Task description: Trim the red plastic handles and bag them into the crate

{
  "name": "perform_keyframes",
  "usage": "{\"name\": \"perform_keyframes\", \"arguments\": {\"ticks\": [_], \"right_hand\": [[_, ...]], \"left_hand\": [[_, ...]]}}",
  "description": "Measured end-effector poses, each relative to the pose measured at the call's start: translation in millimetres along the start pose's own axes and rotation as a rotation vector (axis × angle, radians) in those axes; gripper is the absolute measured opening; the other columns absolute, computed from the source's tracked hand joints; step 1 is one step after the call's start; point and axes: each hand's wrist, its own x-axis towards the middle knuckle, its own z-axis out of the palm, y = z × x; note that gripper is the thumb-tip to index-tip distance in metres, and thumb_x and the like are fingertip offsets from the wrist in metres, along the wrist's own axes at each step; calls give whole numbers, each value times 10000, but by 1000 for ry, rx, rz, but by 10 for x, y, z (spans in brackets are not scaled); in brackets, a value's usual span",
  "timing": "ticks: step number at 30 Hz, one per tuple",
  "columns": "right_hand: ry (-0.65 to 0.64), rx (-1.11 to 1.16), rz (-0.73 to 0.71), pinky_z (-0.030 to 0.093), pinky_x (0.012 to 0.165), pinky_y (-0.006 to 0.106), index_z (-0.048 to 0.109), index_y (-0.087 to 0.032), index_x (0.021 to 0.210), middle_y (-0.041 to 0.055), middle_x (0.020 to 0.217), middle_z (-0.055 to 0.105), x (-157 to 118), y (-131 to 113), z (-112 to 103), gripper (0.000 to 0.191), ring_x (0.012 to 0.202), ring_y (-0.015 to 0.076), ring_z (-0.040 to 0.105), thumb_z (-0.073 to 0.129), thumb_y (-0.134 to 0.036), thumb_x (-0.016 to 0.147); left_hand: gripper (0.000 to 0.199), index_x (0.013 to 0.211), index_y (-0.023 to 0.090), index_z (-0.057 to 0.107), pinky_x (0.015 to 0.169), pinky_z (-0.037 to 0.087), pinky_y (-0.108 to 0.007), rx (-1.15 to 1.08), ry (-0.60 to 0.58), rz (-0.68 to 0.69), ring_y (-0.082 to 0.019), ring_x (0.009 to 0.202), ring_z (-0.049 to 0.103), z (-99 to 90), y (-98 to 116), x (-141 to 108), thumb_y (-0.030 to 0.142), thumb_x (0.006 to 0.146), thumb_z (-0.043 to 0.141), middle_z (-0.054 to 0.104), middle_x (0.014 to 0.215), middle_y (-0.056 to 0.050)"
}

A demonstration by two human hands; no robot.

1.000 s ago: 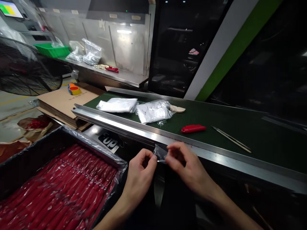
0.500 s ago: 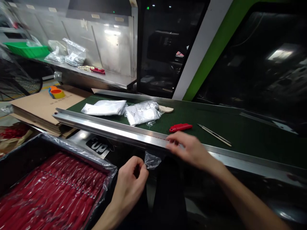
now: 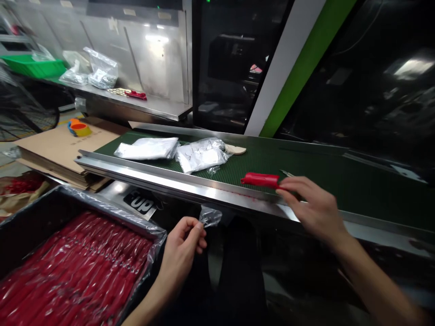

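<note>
My left hand [image 3: 185, 240] pinches a small clear plastic bag [image 3: 210, 216] in front of the green belt [image 3: 322, 181]. Between the thumb and fingers of my right hand [image 3: 312, 203] is the right end of a red part [image 3: 261, 179], which is above the belt near its front rail. A thin pointed tool [image 3: 287, 173] lies behind my right hand, mostly hidden by it. On the belt further left lie a white plastic packet [image 3: 147, 148], a marked plastic bag [image 3: 202, 156] and a beige piece [image 3: 236, 149].
A lined bin [image 3: 159, 231] of wrapped red parts [image 3: 84, 267] stands at the lower left. Behind it are stacked cardboard sheets [image 3: 50, 147] with an orange and yellow tape dispenser [image 3: 79, 128]. A metal shelf [image 3: 163, 107] holds plastic bags [image 3: 103, 74] and a green tray [image 3: 34, 67].
My right hand has moved right and taken hold of the red part's right end; the part has turned slightly. My left hand has shifted slightly, still with the small bag. The view has shifted a little.
</note>
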Motion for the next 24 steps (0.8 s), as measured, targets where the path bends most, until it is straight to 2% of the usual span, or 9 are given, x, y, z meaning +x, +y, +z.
{"name": "perform_keyframes", "arguments": {"ticks": [1, 4, 8, 12, 16, 20, 24], "right_hand": [[54, 17, -22, 503, 863, 333, 655, -237, 958, 34, 1034, 665, -158, -185, -28, 85, 958, 176, 638, 594, -246, 900], [130, 96, -80, 526, 821, 315, 636, -269, 1083, 28, 1090, 659, -597, -653, -58, 283, 936, 172, 650, 640, -118, 843], [153, 200, -85, 553, 746, 265, 613, -274, 1178, 23, 1096, 646, -913, -954, -50, 425, 914, 146, 643, 634, -46, 820], [111, 204, -128, 557, 811, 206, 575, -297, 1287, 0, 1055, 647, -969, -1012, -65, 536, 954, 115, 635, 620, -25, 827], [124, 261, -61, 567, 779, 161, 560, -326, 1320, -3, 1031, 667, -993, -1012, -74, 516, 945, 99, 653, 607, -87, 866], [103, 303, -53, 598, 750, 233, 575, -348, 1300, 4, 1039, 674, -1108, -961, -17, 520, 935, 144, 664, 605, -83, 854], [148, 401, 127, 589, 778, 332, 656, -326, 1156, 13, 1096, 666, -1298, -920, 98, 408, 925, 192, 660, 624, -84, 829]], "left_hand": [[269, 806, 157, 537, 521, 421, -202, -31, 1, -10, -106, 597, 547, 29, 15, -20, 415, 849, 599, 587, 727, 1], [255, 852, 164, 520, 539, 438, -204, -116, -15, -31, -100, 611, 551, 104, 58, -116, 410, 870, 585, 594, 754, 1], [194, 896, 187, 492, 534, 445, -225, -240, -78, -43, -107, 573, 549, 149, 102, -265, 371, 897, 553, 592, 702, 18], [135, 889, 183, 505, 527, 437, -217, -344, -127, -57, -109, 552, 537, 135, 118, -338, 303, 908, 564, 596, 646, 17], [131, 896, 182, 515, 545, 439, -216, -344, -146, -66, -110, 565, 538, 116, 102, -358, 303, 918, 560, 595, 647, 15], [167, 881, 176, 518, 563, 438, -211, -303, -140, -42, -101, 567, 531, 122, 83, -398, 331, 925, 560, 594, 642, 11], [192, 881, 172, 534, 564, 452, -199, -276, -121, -33, -92, 582, 542, 135, 80, -454, 356, 920, 578, 590, 679, 14]]}}
